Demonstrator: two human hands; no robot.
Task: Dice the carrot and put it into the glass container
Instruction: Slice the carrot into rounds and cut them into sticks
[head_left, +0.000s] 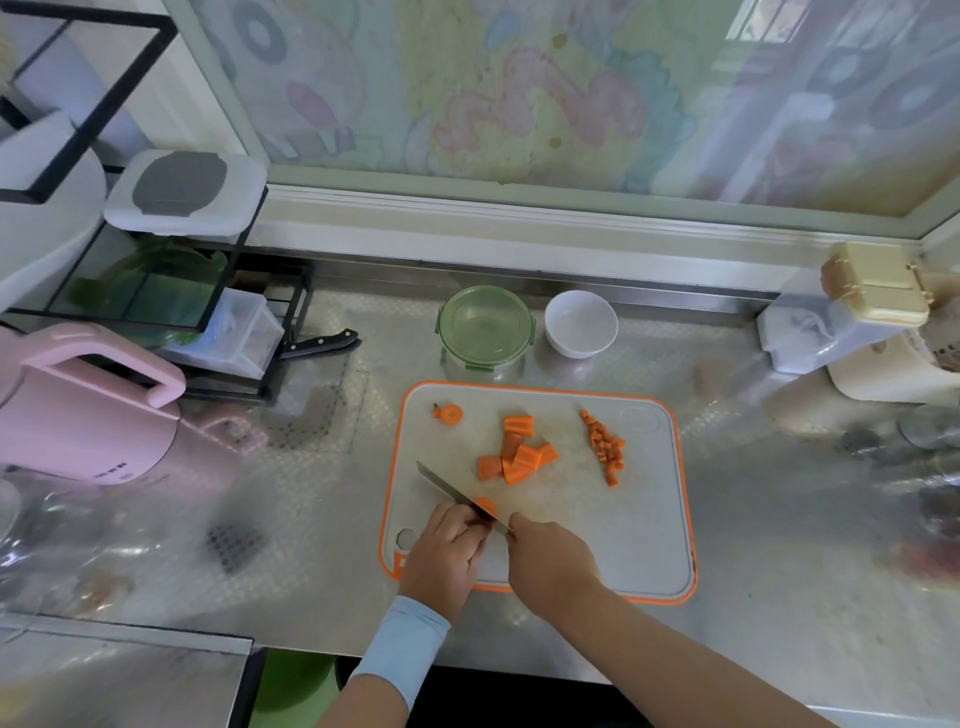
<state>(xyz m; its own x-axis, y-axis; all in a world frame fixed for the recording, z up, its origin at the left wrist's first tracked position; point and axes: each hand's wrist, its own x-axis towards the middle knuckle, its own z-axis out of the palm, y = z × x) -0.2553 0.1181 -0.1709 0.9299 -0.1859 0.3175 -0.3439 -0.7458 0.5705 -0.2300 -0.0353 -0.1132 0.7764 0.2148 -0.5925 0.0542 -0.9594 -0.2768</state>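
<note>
The right hand (550, 558) is closed in a fist around the handle of a kitchen knife (457, 496), and the handle itself is hidden inside the grip. The blade runs on a diagonal, tip toward the far left and heel at the hand. Just left of it, the left hand (447, 551) curls its fingers down over a carrot piece (485, 504), pinning it to the cutting board (597, 530). The blade rests across that piece. Only a rounded orange end shows past the fingertips, so I cannot tell its long axis.

Farther out, in the middle of the board, lie the carrot chunks (519, 452), short cut lengths heaped loosely and pointing various ways. To their right the diced carrot (605, 447) forms a narrow row running from far to near. The carrot top (448, 413) sits alone at the far left corner.

Beyond the board, on the steel surface (779, 597), stands the glass container (485, 325) with its green lid on (whatever is inside cannot be made out through the lid). A white bowl (580, 323) sits just beside it on the right.
</note>
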